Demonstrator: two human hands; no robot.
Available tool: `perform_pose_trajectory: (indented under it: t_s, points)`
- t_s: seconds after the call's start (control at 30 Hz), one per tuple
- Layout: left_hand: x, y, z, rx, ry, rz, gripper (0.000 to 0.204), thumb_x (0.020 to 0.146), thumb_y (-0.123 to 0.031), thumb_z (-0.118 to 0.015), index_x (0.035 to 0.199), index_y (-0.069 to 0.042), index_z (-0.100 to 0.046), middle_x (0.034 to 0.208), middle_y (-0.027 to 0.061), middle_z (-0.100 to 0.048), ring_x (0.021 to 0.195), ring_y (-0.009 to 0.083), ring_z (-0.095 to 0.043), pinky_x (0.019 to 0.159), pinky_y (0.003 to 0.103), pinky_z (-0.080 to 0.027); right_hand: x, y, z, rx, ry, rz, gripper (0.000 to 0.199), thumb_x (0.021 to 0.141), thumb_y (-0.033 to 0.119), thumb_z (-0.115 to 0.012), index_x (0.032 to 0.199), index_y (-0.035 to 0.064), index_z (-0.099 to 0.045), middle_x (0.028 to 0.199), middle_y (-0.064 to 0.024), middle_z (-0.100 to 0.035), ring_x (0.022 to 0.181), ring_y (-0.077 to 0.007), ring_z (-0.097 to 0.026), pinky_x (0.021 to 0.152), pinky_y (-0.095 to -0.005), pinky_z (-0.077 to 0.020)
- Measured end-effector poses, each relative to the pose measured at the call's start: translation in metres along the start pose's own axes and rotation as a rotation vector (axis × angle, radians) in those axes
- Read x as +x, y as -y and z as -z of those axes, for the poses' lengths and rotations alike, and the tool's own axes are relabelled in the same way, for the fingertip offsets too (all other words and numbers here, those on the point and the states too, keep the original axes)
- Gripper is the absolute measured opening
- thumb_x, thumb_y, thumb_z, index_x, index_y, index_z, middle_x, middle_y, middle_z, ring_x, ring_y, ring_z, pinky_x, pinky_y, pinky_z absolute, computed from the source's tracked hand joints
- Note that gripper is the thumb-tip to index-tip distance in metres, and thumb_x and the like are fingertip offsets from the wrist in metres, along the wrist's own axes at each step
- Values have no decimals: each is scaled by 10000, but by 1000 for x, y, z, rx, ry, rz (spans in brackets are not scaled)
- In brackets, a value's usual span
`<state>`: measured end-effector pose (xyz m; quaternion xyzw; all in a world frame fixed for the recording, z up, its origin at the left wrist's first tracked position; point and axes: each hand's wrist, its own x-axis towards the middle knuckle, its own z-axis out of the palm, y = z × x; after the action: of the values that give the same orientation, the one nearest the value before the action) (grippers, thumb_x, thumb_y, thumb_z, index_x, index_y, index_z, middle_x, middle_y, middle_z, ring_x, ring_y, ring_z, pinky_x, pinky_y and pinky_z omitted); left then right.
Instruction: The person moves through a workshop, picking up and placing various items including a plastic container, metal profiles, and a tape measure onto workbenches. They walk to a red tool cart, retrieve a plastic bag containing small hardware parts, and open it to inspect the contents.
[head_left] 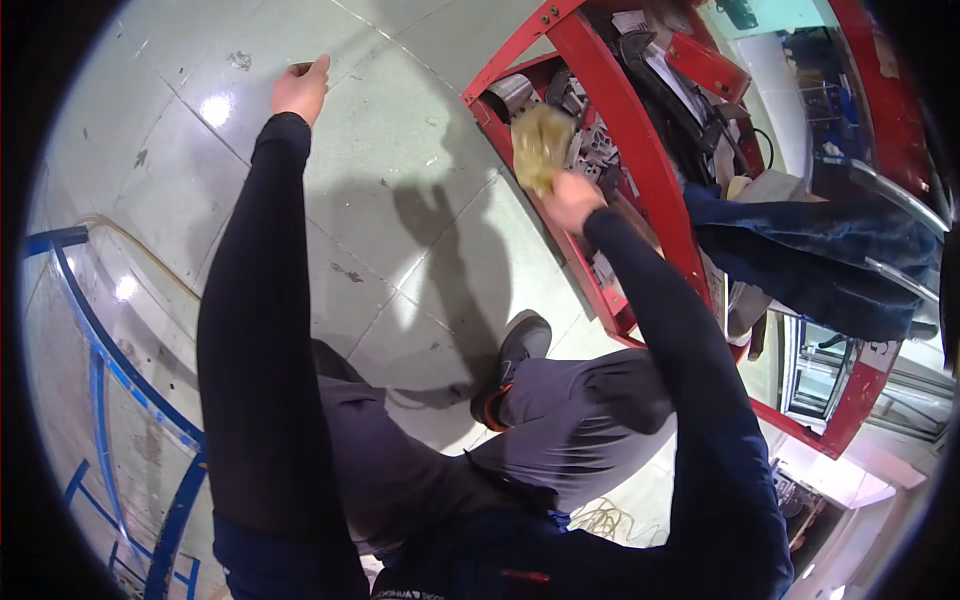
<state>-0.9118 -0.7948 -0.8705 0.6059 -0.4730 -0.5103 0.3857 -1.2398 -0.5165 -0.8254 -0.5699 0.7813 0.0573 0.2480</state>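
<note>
My right hand (573, 203) grips a yellowish, translucent bundle (541, 145), blurred by motion, so its kind cannot be made out. It hangs over the lower shelf of a red metal rack (598, 95), where a shiny metal cylinder (512, 92) and many small metal pieces (597, 150) lie. Stretched out far to the left, my left hand (300, 90) is above the floor with its fingers curled and the thumb side up. Whatever its fingers may hold is hidden.
Blue metal framing (98, 345) curves along the left. Dark blue cloth (800, 250) hangs on the rack's right side, near metal bars. Pale floor tiles (400, 130) stretch ahead, and my shoe (522, 345) rests beside the rack. A coiled cord (603, 520) lies behind my leg.
</note>
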Motion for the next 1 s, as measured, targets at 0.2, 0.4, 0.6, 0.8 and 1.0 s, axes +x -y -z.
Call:
perform_pose_trajectory:
  t_s: [0.2, 0.4, 0.6, 0.8, 1.0]
  points:
    - [-4, 62, -20, 589, 226, -15, 496, 838, -426, -677, 1059, 18, -694, 1067, 240, -688, 1045, 369, -653, 921, 411, -488, -60, -30, 16, 138, 207, -248, 342, 821, 241, -575, 1068, 21, -664, 1019, -286, -663, 1005, -418, -636, 910, -492, -493]
    - [-6, 6, -47, 238, 289, -111, 528, 843, -452, -664, 1060, 28, -696, 1097, 236, -685, 1063, 349, -650, 927, 404, -483, -25, -55, 3, 49, 213, -140, 387, 854, 345, -627, 1089, 40, -661, 1000, -281, -666, 974, -404, -655, 866, -465, -512]
    - [-19, 37, -31, 561, 382, -121, 562, 840, -457, -653, 1083, 49, -679, 1084, 258, -678, 1074, 374, -638, 951, 392, -477, 25, -12, 15, 969, -557, -200, 396, 1008, 306, -466, 1168, -28, -609, 1179, -75, -643, 1086, -147, -559, 935, -362, -442]
    - [-6, 52, -31, 253, 397, 158, 412, 883, -394, -659, 1038, -12, -662, 855, 98, -641, 750, 212, -599, 658, 375, -456, -38, 58, 71, 406, -119, 39, 620, 865, 427, -701, 1256, -39, -582, 1089, -232, -686, 1001, -306, -682, 894, -373, -515]
    - [50, 127, -17, 556, 88, 1, 416, 849, -404, -698, 937, 3, -698, 858, 167, -718, 816, 317, -685, 754, 424, -513, -116, 127, 131, 783, -391, 385, 278, 904, 119, -698, 1132, -32, -642, 1032, -115, -699, 955, -157, -665, 872, -307, -519]
